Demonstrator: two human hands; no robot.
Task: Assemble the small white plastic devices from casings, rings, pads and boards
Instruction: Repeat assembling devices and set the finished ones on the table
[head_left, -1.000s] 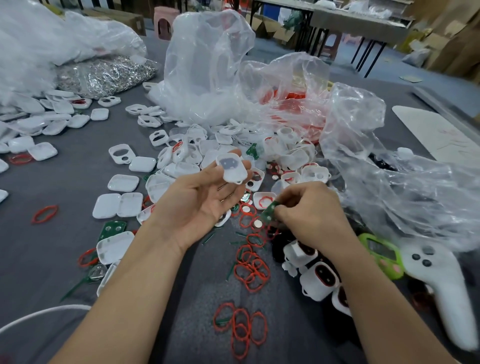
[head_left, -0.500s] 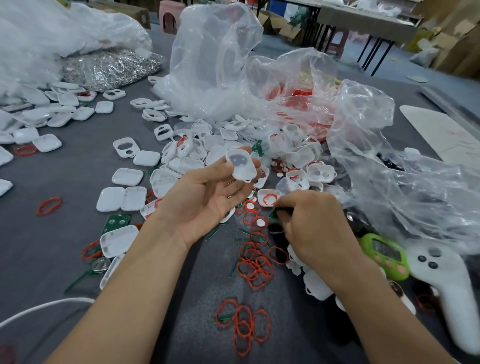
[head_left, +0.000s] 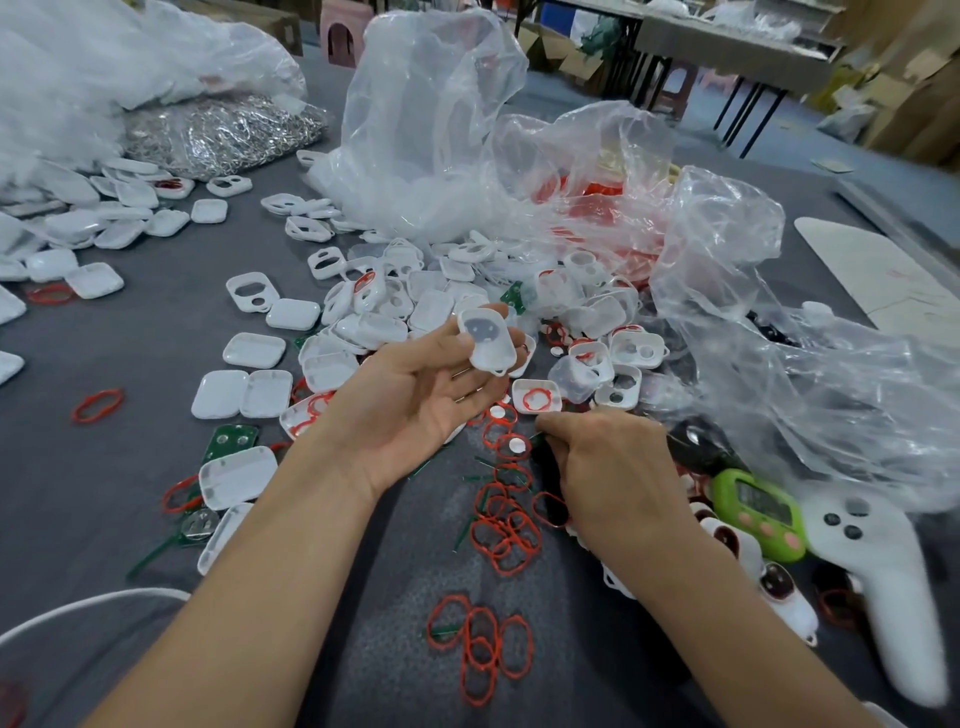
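My left hand (head_left: 415, 400) is palm up over the table and pinches a small white casing (head_left: 485, 340) with a grey pad in it between thumb and fingertips. My right hand (head_left: 608, 467) lies knuckles up on the table among red rings (head_left: 506, 525), fingers curled down at the pile; what they hold is hidden. A heap of white casings (head_left: 395, 312) lies beyond both hands. One casing with a red ring inside (head_left: 535, 396) sits just past my right fingertips. A green board (head_left: 231, 439) lies to the left.
Crumpled clear plastic bags (head_left: 753, 332) crowd the back and right. A bag of silver metal parts (head_left: 223, 132) is at the back left. A green device (head_left: 761, 512) and a white controller (head_left: 883, 577) lie at the right. More red rings (head_left: 480, 644) lie near me.
My right hand dropped from holding a small green piece near the left hand down to the table among the red rings. The left hand kept its casing and rose slightly.
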